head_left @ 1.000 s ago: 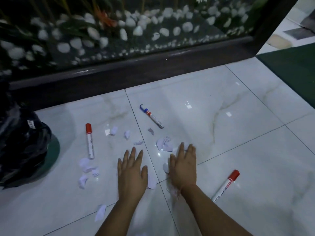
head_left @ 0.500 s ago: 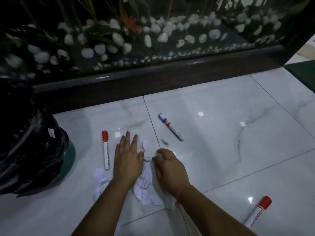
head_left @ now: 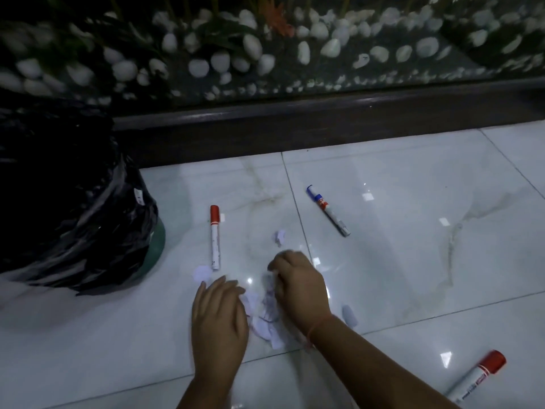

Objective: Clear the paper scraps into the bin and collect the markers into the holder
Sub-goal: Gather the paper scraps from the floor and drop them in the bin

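White paper scraps (head_left: 267, 320) lie heaped on the tile floor between my hands. My left hand (head_left: 218, 320) rests flat against the heap's left side, fingers together. My right hand (head_left: 298, 287) is curled over the heap's right side, fingertips pinching scraps. Loose scraps remain: one (head_left: 280, 237) beyond my hands, one (head_left: 202, 273) by the red-capped marker (head_left: 215, 237), one (head_left: 350, 314) right of my right wrist. A blue-capped marker (head_left: 328, 210) lies further back. Another red-capped marker (head_left: 477, 376) lies at the lower right. No holder is in view.
A bin lined with a black plastic bag (head_left: 67, 202) stands at the left on a green base (head_left: 157, 240). A dark wooden ledge (head_left: 295, 122) runs across the back below a glass-fronted bed of white pebbles (head_left: 265, 54).
Both hands swept the scattered scraps inward into one heap. My right hand went from flat to curled on the scraps. The view shifted left, bringing the bin closer.
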